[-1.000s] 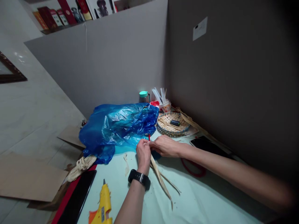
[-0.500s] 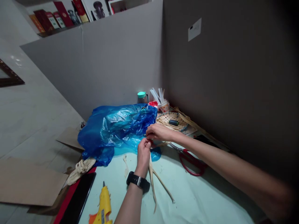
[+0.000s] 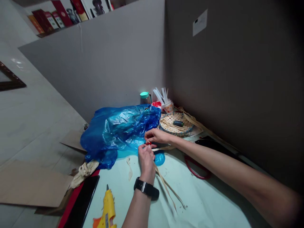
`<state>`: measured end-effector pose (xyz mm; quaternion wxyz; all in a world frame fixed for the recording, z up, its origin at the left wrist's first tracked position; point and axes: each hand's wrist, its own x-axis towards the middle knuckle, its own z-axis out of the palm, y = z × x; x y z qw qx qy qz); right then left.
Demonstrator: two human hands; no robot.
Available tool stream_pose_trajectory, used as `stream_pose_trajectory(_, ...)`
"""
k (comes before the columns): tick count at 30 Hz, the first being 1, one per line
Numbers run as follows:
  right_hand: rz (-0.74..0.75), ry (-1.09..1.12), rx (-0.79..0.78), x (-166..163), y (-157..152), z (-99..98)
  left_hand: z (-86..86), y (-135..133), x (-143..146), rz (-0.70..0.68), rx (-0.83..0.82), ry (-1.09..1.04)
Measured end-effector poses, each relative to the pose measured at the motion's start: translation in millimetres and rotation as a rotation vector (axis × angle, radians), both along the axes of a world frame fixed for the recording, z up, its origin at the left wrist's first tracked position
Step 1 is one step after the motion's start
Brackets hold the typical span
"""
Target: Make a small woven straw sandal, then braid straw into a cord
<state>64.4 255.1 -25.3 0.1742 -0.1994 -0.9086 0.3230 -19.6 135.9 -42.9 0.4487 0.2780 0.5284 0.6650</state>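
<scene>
Glue gun (image 3: 108, 205) lies on the left of the worktop (image 3: 201, 202), well apart from the hands, so it's not in the way. Next over, the left hand (image 3: 146, 158) is closed, looks like it's pinching a small red piece (image 3: 148, 143) at the fingertips, with pale strips (image 3: 165, 181) trailing out below. I'd keep that pinch firm and still so nothing twists. The right hand (image 3: 157, 136) curls just above the red piece, fingertips close together; can't tell if they've got hold of anything. Gentle, even tension from that side seems best imo, as dry-looking strips might split if yanked. Another strip (image 3: 167, 148) runs sideways under the right wrist, so watch you don't snag it. Scissors (image 3: 198, 172) sit further right, partly behind the forearm.

Versus half a second ago: the strip tails have swung rightward, and the scissor blades, visible in that frame, are now hidden by the right arm. Versus a full second ago, the right hand sits higher over the left.
</scene>
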Motion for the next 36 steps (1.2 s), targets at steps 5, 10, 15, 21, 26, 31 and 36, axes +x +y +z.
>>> stream_pose_trajectory(5, 0.104, -0.083, 0.028, 14.7, 0.0, 5.9, 2.5, -2.5, -1.1, -0.02, -0.017, -0.009)
stream_pose_trajectory(10, 0.162, -0.151, 0.114, 31.4, -4.8, 18.2, 4.1, -2.6, 0.3, -0.065, -0.016, -0.024)
stream_pose_trajectory(15, 0.047, -0.159, 0.237, 31.1, -21.9, 20.0, 2.9, -1.2, 0.7, -0.068, -0.045, -0.019)
stream_pose_trajectory(21, -0.137, -0.173, 0.323, 30.2, -43.1, 17.3, 2.4, -1.3, -0.5, -0.115, -0.099, -0.029)
stream_pose_trajectory(26, -0.315, -0.145, 0.322, 34.9, -62.9, 14.2, -3.0, 0.3, -3.5, -0.203, -0.167, -0.119)
stream_pose_trajectory(31, -0.409, -0.103, 0.179, 37.8, -72.5, 11.4, -6.6, 4.9, -7.9, -0.263, -0.218, -0.2)
stream_pose_trajectory(36, -0.366, -0.085, 0.102, 37.8, -74.2, 17.1, -4.9, 7.2, -9.7, -0.298, -0.198, -0.267)
